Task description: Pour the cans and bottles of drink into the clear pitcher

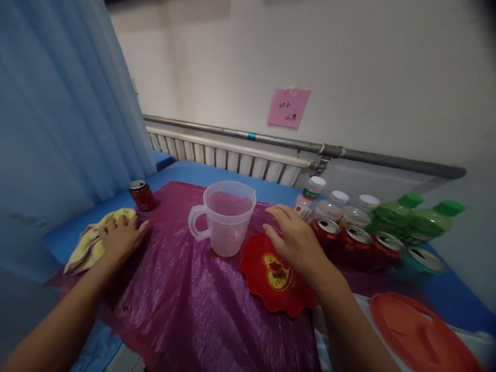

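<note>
My left hand point(121, 237) lies on a crumpled yellow cloth point(87, 250), palm down, with its fingers spread. Behind that hand stands a red drink can point(142, 196). A clear plastic measuring jug point(229, 222) is upright in the middle, its handle toward the left; it looks empty. To the jug's right, my right hand point(293, 238) hovers with fingers apart and holds nothing. Below it is a red scalloped mat point(263, 279) with a yellow print, partly covered by the hand and wrist. Whether the right hand touches the mat, I cannot tell.
Purple plastic sheeting point(186, 299) covers much of the blue table point(186, 173). At right stand several red cans point(354, 243), a green can point(424, 261), white-capped bottles point(329, 206) and green bottles point(430, 222). An orange lid point(422, 330) is front right. A radiator point(217, 155) and pipe point(387, 161) run behind.
</note>
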Tool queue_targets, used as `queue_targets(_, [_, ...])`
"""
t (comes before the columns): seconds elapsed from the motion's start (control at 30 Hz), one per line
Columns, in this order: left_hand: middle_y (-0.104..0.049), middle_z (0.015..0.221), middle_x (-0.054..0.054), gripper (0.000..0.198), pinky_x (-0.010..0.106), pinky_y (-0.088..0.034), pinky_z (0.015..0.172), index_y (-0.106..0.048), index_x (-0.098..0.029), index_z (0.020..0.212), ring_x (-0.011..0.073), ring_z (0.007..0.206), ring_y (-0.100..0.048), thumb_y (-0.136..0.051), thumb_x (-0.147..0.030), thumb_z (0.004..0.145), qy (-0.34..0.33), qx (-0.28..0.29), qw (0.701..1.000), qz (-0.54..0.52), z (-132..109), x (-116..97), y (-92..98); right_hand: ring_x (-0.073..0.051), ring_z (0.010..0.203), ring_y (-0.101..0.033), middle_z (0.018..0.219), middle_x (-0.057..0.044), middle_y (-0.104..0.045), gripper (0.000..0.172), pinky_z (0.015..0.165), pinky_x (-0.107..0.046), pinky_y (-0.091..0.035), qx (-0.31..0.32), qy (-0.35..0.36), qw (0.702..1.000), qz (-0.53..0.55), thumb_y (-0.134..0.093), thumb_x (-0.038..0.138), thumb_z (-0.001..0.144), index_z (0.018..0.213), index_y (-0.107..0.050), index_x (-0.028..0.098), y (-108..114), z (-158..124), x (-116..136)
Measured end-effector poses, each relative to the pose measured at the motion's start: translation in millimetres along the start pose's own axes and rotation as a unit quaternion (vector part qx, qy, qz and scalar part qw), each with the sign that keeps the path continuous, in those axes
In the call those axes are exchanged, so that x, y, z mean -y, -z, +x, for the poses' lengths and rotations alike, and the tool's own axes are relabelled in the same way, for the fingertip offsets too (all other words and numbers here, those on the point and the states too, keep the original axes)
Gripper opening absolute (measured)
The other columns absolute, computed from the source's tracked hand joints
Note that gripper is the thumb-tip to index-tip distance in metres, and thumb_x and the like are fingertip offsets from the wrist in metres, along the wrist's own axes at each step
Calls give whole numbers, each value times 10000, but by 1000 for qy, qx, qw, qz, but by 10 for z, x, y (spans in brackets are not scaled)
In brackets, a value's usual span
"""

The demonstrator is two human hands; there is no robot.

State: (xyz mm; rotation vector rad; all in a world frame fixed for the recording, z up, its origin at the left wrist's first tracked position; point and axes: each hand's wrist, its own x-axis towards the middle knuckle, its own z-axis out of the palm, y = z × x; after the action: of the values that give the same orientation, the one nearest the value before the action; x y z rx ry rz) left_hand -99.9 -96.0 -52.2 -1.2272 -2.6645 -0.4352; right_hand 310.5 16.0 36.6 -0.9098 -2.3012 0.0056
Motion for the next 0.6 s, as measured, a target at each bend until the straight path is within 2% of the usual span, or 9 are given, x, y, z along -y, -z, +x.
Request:
queue_targets(0.1, [-474,1460,262,608,733,-201,1139,-681,-145,1175,508,1405,-345,-360,-588,908,6,9,1000,22,16,79,-118,-330,1141,-648,1208,-172,-666,310,950,-523,-556,4,-4,1000,-5,-497,236,914,1182,-640,169,-27,-5,-27])
queue_targets(0.3, [-403,1523,261,595,706,-183,1160,-650,-143,1248,489,1440,-302,-339,-535,925,-12,14,999,31,3,201,-167,-315,1098,-663,1188,-163,-671,310,932,-495,-554,-1,-15,1000,-9,-486,244,922,1184,-636,167,10,-9,-27])
queue_targets(0.43, [-410,1521,260,582,702,-165,1167,-655,-136,1231,488,1440,-302,-373,-531,910,-3,15,1000,20,31,243,-146,-312,1113,-654,1199,-160,-677,310,949,-483,-537,-55,-19,998,-19,-496,260,924,1188,-633,173,109,4,-33])
queue_targets(0.6, [-363,1549,258,593,709,-72,1181,-635,-111,1218,495,1474,-215,-441,-543,861,10,36,998,-59,-22,188,-30,-316,1127,-637,1194,-166,-688,335,984,-481,-501,-132,-81,987,-46,-545,292,906,1204,-631,166,308,-65,-199])
